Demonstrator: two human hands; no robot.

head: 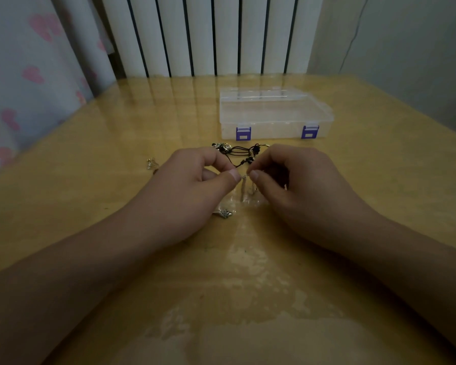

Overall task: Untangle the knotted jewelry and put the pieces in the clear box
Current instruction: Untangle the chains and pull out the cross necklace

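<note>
A tangle of black cord with metal charms point(238, 152) lies on the wooden table point(90, 206), just in front of the clear box point(274, 114). The box has two purple latches and its lid is down. My left hand point(195, 185) and my right hand point(287, 185) meet at the table's middle, each pinching a thin silver chain point(244, 177) between thumb and forefinger. The chain hangs down between the thumbs. A silver charm point(224, 213) lies below my left hand, and another small metal piece point(151, 163) lies to its left.
A white radiator point(208, 35) stands behind the table's far edge. A curtain with pink hearts point(24, 75) hangs at the left. A grey wall point(406, 48) is at the right. The glossy tabletop shows reflections near my body.
</note>
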